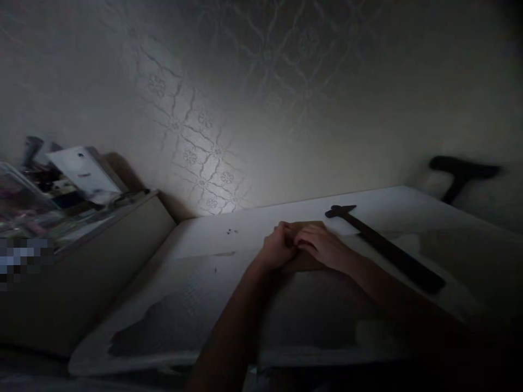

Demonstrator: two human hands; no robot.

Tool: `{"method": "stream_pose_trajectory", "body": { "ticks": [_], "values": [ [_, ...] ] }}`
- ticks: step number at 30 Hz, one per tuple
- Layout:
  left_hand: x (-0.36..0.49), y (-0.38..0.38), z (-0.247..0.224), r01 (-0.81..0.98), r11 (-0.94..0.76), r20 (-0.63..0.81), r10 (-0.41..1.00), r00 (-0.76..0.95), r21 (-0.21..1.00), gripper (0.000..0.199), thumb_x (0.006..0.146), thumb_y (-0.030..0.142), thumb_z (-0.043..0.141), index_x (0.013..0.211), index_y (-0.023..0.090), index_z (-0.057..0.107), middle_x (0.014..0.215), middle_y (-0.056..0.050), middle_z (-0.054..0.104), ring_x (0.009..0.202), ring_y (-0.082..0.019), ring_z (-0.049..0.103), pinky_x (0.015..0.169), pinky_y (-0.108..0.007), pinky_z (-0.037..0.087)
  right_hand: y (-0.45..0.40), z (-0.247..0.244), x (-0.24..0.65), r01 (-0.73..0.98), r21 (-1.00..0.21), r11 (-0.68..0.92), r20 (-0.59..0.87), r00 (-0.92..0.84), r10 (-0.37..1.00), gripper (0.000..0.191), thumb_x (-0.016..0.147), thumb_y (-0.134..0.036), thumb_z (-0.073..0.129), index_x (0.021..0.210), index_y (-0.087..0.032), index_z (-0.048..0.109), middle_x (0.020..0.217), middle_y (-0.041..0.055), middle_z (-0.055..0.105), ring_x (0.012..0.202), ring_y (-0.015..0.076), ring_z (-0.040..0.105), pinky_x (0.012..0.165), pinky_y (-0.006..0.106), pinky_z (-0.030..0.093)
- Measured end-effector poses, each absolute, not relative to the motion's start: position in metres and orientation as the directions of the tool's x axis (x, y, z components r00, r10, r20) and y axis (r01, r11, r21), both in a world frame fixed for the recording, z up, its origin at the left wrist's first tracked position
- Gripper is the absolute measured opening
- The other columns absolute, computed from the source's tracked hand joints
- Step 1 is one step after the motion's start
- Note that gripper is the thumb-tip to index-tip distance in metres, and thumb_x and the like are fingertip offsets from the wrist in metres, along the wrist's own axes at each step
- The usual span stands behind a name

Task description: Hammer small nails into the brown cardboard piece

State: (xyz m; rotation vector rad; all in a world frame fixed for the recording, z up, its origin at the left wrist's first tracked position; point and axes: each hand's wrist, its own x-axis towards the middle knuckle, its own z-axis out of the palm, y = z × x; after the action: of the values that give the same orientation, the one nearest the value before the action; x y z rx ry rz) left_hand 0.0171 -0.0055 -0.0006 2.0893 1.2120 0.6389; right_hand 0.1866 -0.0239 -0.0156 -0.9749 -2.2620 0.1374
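Observation:
My left hand (279, 246) and my right hand (322, 246) meet over a flat brown board (303, 263) on the table. The fingers of my left hand are curled in a pinch at the middle of the board. Close beside them, the fingers of my right hand are bent together. Anything small between the fingertips is hidden and dim. To the right of the board lies a hammer (388, 247), its head pointing away and its dark handle slanting toward me. Several tiny dark pieces (231, 232) lie on the table left of my hands, too small to name.
The white table (196, 239) has a worn, greyish sheet over its near part. A patterned wall (261, 136) rises behind it. On the left stands a cabinet (110, 250) with boxes and clutter on top. A dark T-shaped object (463, 173) stands beyond the table's right edge.

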Motion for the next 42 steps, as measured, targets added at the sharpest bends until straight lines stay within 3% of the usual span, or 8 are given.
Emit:
{"method": "stream_pose_trajectory", "body": {
  "ticks": [7,11,14,19,29,42],
  "values": [
    [0.001,-0.003,0.012,0.522,-0.428,0.13,0.849,0.512,0.738,0.041,0.07,0.014,0.06,0.108,0.015,0.045,0.11,-0.009,0.059,0.1,-0.017,0.056,0.087,-0.029,0.043,-0.024,-0.019,0.185,0.591,-0.533,0.605,0.52,-0.335,0.785,0.015,0.075,-0.006,0.053,0.078,-0.019,0.06,0.074,0.0008,0.062,0.069,0.0149,0.058,0.065,0.027,0.045],
    [-0.008,-0.01,0.026,0.664,-0.396,-0.03,0.846,0.533,0.634,0.066,0.061,0.021,0.072,0.121,0.015,0.045,0.126,-0.014,0.051,0.115,-0.025,0.048,0.096,-0.035,0.039,-0.024,-0.02,0.18,0.553,-0.613,0.565,0.52,-0.257,0.815,0.012,0.074,-0.009,0.054,0.075,-0.019,0.061,0.074,0.001,0.064,0.069,0.0149,0.059,0.064,0.027,0.046],
    [-0.008,-0.014,0.032,0.765,-0.368,-0.143,0.85,0.507,0.529,0.07,0.061,0.028,0.073,0.125,0.018,0.046,0.134,-0.015,0.043,0.123,-0.03,0.041,0.1,-0.039,0.034,-0.022,-0.022,0.178,0.545,-0.638,0.544,0.499,-0.245,0.831,0.009,0.074,-0.012,0.056,0.071,-0.019,0.061,0.07,0.0005,0.065,0.066,0.0148,0.06,0.061,0.026,0.045],
    [-0.005,-0.016,0.033,0.804,-0.354,-0.165,0.863,0.478,0.479,0.071,0.062,0.032,0.072,0.127,0.022,0.045,0.136,-0.013,0.042,0.124,-0.029,0.04,0.1,-0.037,0.033,-0.02,-0.024,0.179,0.581,-0.596,0.555,0.511,-0.259,0.82,0.011,0.074,-0.01,0.058,0.069,-0.019,0.062,0.07,0.0002,0.065,0.067,0.0149,0.06,0.062,0.026,0.044],
    [-0.005,-0.015,0.031,0.791,-0.339,-0.156,0.868,0.472,0.509,0.071,0.06,0.032,0.073,0.125,0.02,0.047,0.135,-0.014,0.044,0.122,-0.03,0.042,0.098,-0.038,0.034,-0.022,-0.022,0.18,0.642,-0.467,0.608,0.541,-0.336,0.771,0.011,0.075,-0.009,0.058,0.071,-0.018,0.062,0.074,0.0027,0.066,0.071,0.0173,0.06,0.066,0.029,0.044],
    [-0.004,-0.015,0.032,0.792,-0.338,-0.166,0.864,0.475,0.509,0.069,0.061,0.031,0.072,0.125,0.02,0.046,0.133,-0.014,0.045,0.121,-0.03,0.043,0.099,-0.039,0.032,-0.023,-0.023,0.181,0.645,-0.435,0.628,0.576,-0.337,0.745,0.015,0.072,-0.007,0.055,0.069,-0.019,0.062,0.073,0.0026,0.066,0.07,0.0171,0.06,0.066,0.028,0.045]
  ]
}}
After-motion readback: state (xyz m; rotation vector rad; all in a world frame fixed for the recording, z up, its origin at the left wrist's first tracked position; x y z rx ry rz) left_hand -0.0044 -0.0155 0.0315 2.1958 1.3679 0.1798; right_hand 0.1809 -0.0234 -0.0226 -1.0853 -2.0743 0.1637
